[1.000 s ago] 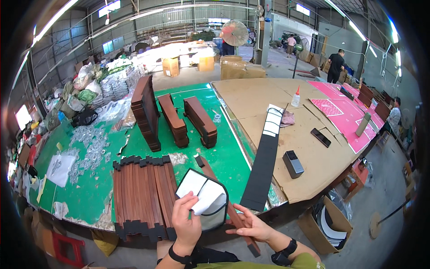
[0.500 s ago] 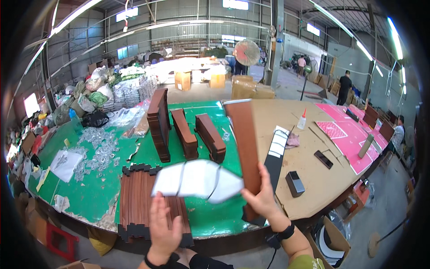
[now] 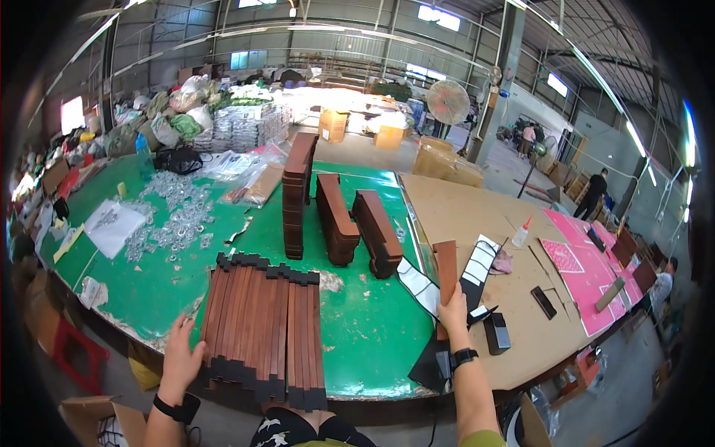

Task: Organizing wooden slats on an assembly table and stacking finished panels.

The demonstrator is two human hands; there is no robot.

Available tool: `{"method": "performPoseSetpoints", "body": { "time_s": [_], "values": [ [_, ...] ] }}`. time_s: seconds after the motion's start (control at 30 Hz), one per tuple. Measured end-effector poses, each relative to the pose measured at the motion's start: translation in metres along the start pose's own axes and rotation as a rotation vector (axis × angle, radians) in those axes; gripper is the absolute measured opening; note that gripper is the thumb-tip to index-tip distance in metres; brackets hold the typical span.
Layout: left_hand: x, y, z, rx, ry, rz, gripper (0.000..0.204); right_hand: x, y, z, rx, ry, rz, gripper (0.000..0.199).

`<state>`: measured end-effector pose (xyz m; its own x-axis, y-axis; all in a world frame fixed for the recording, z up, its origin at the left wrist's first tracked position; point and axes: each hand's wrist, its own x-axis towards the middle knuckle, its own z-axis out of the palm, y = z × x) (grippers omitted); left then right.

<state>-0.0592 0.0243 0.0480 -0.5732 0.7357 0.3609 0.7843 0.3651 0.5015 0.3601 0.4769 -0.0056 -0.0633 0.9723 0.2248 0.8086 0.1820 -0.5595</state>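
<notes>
My right hand [image 3: 453, 314] is closed round the lower part of a flat brown board [image 3: 445, 270], tilted over the right side of the green table. Beside that board lies a white piece with dark cross bands [image 3: 418, 286]. A similar white banded piece [image 3: 480, 258] rests on a black strip to the right. My left hand [image 3: 181, 350] holds nothing, its fingers apart, at the left edge of a row of brown slats [image 3: 249, 320] with black ends. Beyond the slats several brown stacks [image 3: 337, 223] stand on the table.
Clear plastic parts [image 3: 175, 216] and a white sheet [image 3: 112, 226] lie at the left. Brown cardboard [image 3: 477, 205] covers the right side, with a glue bottle [image 3: 522, 232], a phone [image 3: 544, 302] and a dark box [image 3: 497, 333]. People are in the right background.
The white banded piece that was between my hands now lies at the right. My left hand has moved left, away from it. My right hand still holds a brown board, now farther right.
</notes>
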Motion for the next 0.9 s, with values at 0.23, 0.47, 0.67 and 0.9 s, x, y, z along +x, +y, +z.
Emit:
{"method": "performPoseSetpoints", "body": {
  "time_s": [0.23,0.47,0.67,0.9],
  "values": [
    [0.031,-0.083,0.025,-0.237,-0.173,-0.225,0.072,-0.011,-0.003,-0.009,0.073,0.147,-0.354,0.085],
    [0.048,-0.074,0.037,-0.544,-0.374,-0.225,0.085,-0.023,-0.017,-0.023,-0.151,0.277,-0.544,0.082],
    [0.046,-0.075,0.045,-0.64,-0.354,-0.186,0.084,-0.053,-0.048,-0.032,-0.135,0.311,-0.611,0.08],
    [0.05,-0.081,0.048,-0.818,-0.379,-0.249,0.092,-0.111,-0.098,-0.032,0.304,0.087,-0.599,0.085]
  ]
}}
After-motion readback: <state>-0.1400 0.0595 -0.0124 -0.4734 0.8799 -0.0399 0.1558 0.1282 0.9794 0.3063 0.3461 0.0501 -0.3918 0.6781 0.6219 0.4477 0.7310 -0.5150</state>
